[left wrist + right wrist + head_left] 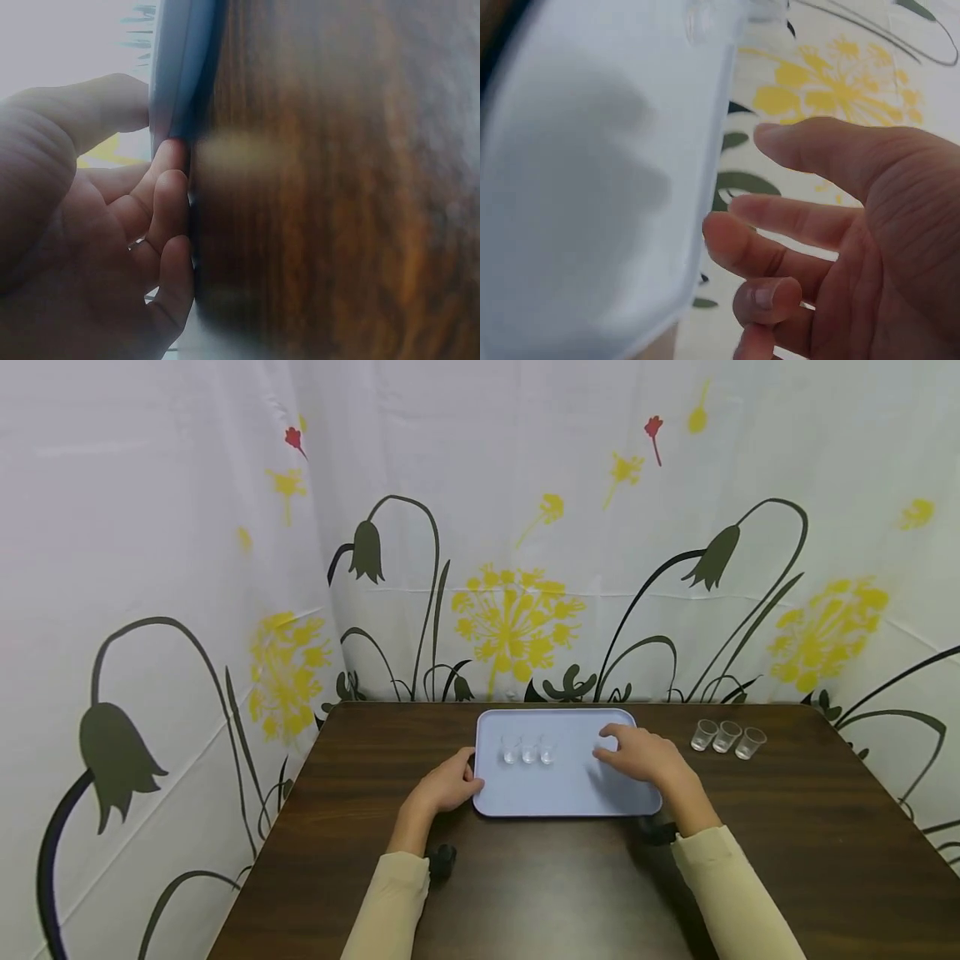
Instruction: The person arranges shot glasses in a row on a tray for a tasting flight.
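Note:
A pale blue-lavender tray (555,793) lies on the dark wooden table. My left hand (450,781) holds its left edge; in the left wrist view the thumb (124,112) is against the tray's rim (171,75) and the fingertips are low beside its underside. Three small clear cups (528,754) stand in a row on the tray's left half. Over the tray's right part is my right hand (641,753), thumb and fingers apart and loosely bent. The right wrist view shows nothing between that thumb (802,142) and the fingers.
Three more small clear cups (727,737) stand in a slanted row on the table (765,827), right of the tray. A white curtain (480,460) printed with flowers hangs behind the table and along its sides. Dark wrist devices (442,862) sit at both sleeves.

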Demonstrator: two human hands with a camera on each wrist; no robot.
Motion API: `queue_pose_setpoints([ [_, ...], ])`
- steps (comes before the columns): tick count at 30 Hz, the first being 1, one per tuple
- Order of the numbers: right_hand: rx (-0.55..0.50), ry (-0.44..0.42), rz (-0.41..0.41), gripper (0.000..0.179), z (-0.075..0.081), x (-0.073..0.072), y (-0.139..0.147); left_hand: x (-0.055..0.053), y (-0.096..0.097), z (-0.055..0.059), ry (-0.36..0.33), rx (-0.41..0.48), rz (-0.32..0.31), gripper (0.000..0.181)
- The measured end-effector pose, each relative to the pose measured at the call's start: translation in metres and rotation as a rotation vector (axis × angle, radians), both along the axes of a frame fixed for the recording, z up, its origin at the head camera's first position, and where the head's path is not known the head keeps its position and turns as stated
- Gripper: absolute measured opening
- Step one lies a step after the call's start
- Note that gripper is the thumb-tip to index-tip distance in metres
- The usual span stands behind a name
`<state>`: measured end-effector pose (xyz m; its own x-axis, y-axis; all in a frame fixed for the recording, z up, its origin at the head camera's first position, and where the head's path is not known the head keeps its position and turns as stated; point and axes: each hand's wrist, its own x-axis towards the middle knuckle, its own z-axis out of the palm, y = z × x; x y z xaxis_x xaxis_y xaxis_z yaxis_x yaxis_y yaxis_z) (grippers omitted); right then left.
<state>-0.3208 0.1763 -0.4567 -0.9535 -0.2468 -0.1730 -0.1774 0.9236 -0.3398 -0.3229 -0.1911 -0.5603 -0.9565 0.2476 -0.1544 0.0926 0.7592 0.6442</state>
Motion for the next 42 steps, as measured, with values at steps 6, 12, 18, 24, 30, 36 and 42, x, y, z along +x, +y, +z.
queue_pose_setpoints([
  [6,-0.004,0.031,-0.090,0.060,0.010,-0.002,0.028,-0.011,-0.004,-0.014,-0.030,-0.011,-0.023,0.070],
  [12,0.024,0.027,-0.261,0.066,0.010,-0.004,0.068,-0.027,-0.010,-0.032,-0.028,0.005,-0.046,0.078],
  [18,0.038,-0.004,-0.329,0.070,0.007,-0.002,0.097,-0.025,-0.009,-0.029,-0.039,-0.004,-0.031,0.079],
  [24,0.024,-0.018,-0.381,0.072,0.009,0.000,0.110,-0.022,-0.007,-0.026,-0.032,-0.015,-0.023,0.076],
  [30,0.001,-0.028,-0.410,0.074,0.009,0.002,0.116,-0.017,-0.006,-0.021,-0.032,-0.030,-0.008,0.076],
  [36,-0.020,-0.029,-0.439,0.073,0.004,0.001,0.120,-0.013,-0.005,-0.015,-0.032,-0.044,-0.009,0.075],
  [42,-0.037,-0.016,-0.467,0.070,0.000,0.000,0.124,-0.013,-0.003,-0.015,-0.031,-0.053,-0.007,0.073],
])
